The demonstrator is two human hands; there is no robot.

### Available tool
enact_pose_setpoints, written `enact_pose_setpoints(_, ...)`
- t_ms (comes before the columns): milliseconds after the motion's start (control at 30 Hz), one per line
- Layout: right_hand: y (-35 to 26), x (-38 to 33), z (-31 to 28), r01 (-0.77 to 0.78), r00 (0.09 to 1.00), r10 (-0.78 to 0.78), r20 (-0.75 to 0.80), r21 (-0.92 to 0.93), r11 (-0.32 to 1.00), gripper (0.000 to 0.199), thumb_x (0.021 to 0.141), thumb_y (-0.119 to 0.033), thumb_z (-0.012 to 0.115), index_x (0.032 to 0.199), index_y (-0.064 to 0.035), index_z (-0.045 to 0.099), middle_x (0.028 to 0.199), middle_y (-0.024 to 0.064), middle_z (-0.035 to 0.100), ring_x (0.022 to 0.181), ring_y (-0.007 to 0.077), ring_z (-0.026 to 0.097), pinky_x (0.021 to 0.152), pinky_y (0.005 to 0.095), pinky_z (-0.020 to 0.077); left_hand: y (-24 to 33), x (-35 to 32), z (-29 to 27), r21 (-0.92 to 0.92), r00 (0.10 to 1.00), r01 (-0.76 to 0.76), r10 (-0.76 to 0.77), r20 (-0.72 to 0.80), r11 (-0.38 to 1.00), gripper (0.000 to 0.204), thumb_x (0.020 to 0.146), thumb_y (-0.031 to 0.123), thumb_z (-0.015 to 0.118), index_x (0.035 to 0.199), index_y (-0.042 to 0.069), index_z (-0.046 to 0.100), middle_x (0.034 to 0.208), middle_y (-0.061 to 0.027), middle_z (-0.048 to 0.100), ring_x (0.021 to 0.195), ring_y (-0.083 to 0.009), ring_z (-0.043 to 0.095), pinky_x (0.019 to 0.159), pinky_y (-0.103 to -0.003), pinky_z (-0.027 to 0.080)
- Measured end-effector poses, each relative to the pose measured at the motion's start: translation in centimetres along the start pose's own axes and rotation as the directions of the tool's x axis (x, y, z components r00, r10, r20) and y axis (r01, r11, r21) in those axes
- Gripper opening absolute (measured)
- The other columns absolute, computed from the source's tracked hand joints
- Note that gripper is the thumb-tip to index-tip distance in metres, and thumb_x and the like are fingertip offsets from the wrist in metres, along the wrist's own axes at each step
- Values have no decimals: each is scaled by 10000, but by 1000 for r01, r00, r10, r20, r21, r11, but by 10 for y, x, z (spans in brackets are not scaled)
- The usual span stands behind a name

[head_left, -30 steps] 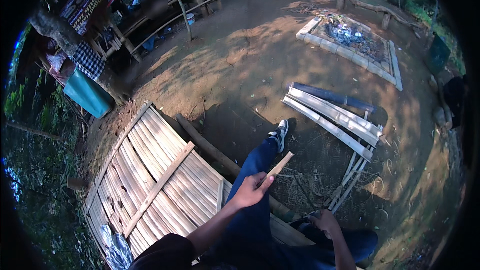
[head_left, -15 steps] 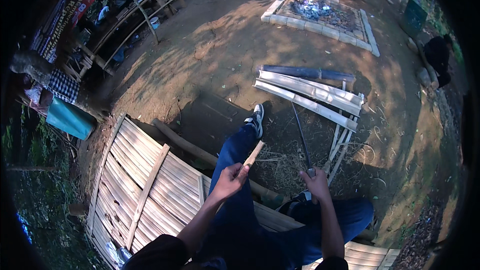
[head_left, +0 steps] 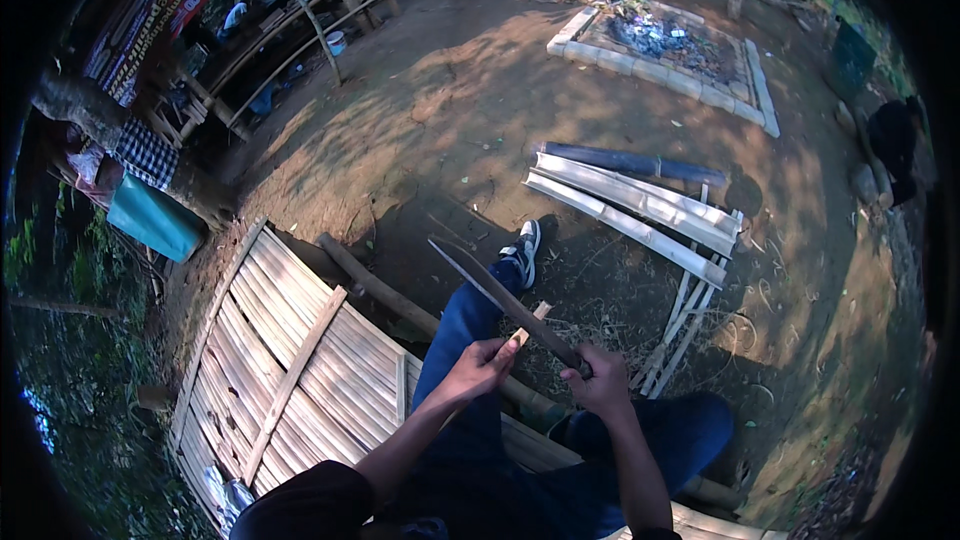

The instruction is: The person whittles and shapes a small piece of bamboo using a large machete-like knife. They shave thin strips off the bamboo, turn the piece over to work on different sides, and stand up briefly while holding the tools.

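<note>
Gripping a machete (head_left: 505, 303) in the right hand (head_left: 600, 380) and pinching a short bamboo strip (head_left: 520, 337), crossed by the blade, in the left hand (head_left: 482, 368). Facing 2 split bamboo culms (head_left: 640, 202) on the ground (head_left: 440, 165) and, farther off, a block-edged fire pit (head_left: 640, 68).

The knife (head_left: 505, 302) is dark grey, the wood strip (head_left: 520, 337) tan.

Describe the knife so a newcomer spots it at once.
From the slatted platform at left, look right past the left hand to the right hand. It grips the knife, long and dark, unlike the left hand's short, pale stick.
</note>
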State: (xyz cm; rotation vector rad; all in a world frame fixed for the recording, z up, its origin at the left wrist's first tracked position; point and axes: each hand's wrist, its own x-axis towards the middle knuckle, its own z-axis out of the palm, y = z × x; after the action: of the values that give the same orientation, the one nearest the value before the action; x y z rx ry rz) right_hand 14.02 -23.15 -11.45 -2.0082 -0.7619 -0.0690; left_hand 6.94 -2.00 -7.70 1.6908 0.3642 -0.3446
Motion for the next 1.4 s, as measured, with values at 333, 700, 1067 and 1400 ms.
enact_pose_setpoints(333,-13,1,-7,161,987,-159,27,-246,956,494,727,-569,668,666,-90,562,529,45,495,464,220,562,427,346,425,-39,8,38,-6,999,-38,38,-27,999,273,959,226,442,872,7,579,680,-13,505,628,-93,464,549,-278,374)
enact_pose_setpoints(700,-12,1,-6,97,993,-109,-35,-253,963,477,716,-555,687,671,-90,589,522,51,513,453,227,560,423,346,420,-18,3,36,81,999,-45,46,-8,996,391,971,289,424,753,-11,548,612,-34,517,569,-112,477,518,-307,388)
enact_pose_setpoints(1067,-9,5,-10,91,994,-102,-40,-213,973,496,735,-558,673,681,-74,580,546,71,522,472,256,566,426,353,422,-12,4,39,88,999,-34,35,-6,996,443,970,316,419,716,-18,560,561,-41,492,541,-134,475,510,-322,387)
enact_pose_setpoints(1400,-19,7,-7,182,981,-194,-8,-321,929,520,727,-624,642,636,-116,577,488,29,503,414,196,548,387,323,406,-22,5,36,164,996,-62,73,-59,985,285,915,195,470,1025,-27,610,930,-175,628,890,-239,598,777,-356,460)
